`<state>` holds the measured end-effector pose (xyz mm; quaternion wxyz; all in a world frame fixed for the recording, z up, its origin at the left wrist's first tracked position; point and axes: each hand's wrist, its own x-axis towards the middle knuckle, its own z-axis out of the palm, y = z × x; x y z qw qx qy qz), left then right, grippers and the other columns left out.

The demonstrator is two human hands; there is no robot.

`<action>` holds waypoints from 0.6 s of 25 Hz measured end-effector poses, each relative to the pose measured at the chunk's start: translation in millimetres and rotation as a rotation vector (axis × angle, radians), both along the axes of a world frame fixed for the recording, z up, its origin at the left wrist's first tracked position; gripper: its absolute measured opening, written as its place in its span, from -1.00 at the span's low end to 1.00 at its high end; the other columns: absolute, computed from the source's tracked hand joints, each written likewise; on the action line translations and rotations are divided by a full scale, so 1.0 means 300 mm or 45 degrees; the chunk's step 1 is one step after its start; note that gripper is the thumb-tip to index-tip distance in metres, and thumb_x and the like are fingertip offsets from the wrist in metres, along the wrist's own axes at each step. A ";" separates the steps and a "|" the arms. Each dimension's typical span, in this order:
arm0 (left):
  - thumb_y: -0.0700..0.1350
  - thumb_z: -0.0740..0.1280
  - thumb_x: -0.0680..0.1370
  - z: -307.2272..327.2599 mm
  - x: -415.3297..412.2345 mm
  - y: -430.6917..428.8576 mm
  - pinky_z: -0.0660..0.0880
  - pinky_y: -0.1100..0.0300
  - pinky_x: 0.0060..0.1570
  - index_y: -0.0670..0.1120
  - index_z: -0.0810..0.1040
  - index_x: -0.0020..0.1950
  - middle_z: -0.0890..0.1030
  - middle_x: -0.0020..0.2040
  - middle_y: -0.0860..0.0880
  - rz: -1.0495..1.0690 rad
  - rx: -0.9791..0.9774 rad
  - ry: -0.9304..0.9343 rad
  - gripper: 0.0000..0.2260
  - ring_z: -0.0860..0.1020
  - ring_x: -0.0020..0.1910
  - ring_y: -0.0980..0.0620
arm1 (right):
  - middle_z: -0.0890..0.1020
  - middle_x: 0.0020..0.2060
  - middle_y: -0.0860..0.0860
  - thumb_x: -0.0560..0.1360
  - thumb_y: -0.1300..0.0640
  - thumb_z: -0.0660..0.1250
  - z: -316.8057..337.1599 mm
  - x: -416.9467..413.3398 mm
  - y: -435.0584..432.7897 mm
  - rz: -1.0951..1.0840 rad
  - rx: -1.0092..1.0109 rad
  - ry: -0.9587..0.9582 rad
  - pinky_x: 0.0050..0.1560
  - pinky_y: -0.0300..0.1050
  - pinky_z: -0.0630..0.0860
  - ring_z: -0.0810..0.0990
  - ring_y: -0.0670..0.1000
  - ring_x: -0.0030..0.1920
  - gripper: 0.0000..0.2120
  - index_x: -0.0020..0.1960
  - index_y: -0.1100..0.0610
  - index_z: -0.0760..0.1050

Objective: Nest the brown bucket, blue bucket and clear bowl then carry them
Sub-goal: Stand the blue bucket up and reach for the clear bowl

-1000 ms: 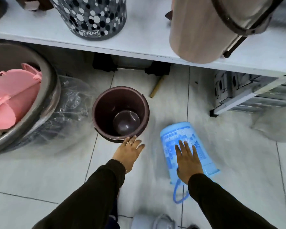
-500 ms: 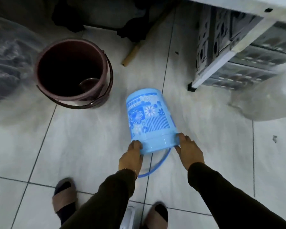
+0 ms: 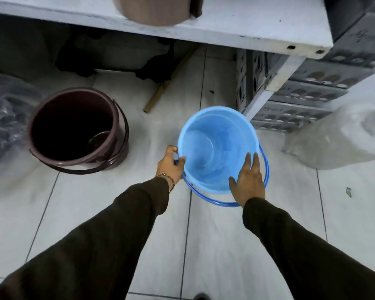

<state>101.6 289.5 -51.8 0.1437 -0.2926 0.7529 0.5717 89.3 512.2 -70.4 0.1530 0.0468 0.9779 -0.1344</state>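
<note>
Two buckets on the floor, both upright: brown bucket [image 3: 74,126] at left with one small bowl [image 3: 99,137] inside, blue bucket [image 3: 218,148] apart to its right. Left hand [image 3: 170,164] pinches the blue rim; right hand [image 3: 249,179] lies flat and open on the rim's near-right side.

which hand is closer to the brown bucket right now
Left. The left hand grips the blue bucket on the rim side facing the brown bucket; the right hand rests on the blue bucket's far rim.
</note>
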 end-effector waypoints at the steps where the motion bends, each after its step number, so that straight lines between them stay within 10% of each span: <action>1: -0.11 0.28 0.59 -0.010 -0.025 0.011 0.66 -0.14 -0.13 0.06 0.32 0.12 0.62 0.02 -0.35 0.049 0.085 -0.030 -0.82 0.62 -0.19 -0.21 | 0.02 0.58 0.19 0.53 0.01 0.31 -0.004 0.000 0.005 0.045 0.034 0.040 0.53 0.16 0.13 0.10 0.24 0.54 -0.22 0.58 0.22 -0.03; 10: -0.13 0.28 0.61 -0.037 -0.160 -0.004 0.63 -0.26 -0.13 0.05 0.35 0.27 0.61 0.09 -0.30 0.357 0.090 -0.149 -0.74 0.67 -0.09 -0.31 | 0.30 0.51 0.06 0.60 -0.20 0.00 -0.004 -0.074 0.003 0.340 0.071 0.315 0.56 0.14 -0.11 0.06 0.18 0.56 -0.49 0.41 0.03 0.40; 15: -0.14 0.28 0.60 -0.045 -0.177 -0.018 0.65 -0.21 -0.15 0.04 0.40 0.24 0.62 0.07 -0.25 0.472 0.070 -0.193 -0.77 0.66 -0.16 -0.23 | -0.14 0.59 0.18 0.60 0.00 0.20 -0.006 -0.108 -0.053 -0.225 -0.328 0.046 0.53 0.05 -0.03 -0.19 0.22 0.58 -0.25 0.58 0.25 -0.15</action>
